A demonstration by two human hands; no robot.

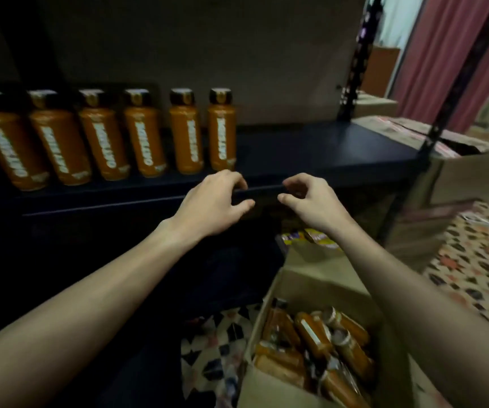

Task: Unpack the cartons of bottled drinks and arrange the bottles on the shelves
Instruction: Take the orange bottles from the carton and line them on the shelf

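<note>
Several orange bottles with dark caps stand upright in a row on the dark shelf (320, 154); the rightmost bottle (222, 131) is at the row's right end. My left hand (214, 201) hovers at the shelf's front edge just below that bottle, fingers curled apart and holding nothing. My right hand (311, 201) is beside it to the right, also empty with fingers apart. Below, an open carton (278, 390) at the bottom right holds several more orange bottles (314, 334) lying on their sides.
The right half of the shelf is bare. A black upright post (355, 69) stands at the shelf's back right corner. Stacked cardboard boxes (458, 178) sit to the right on a patterned tile floor (478, 275). A box of purple-labelled items (311, 240) lies under the shelf.
</note>
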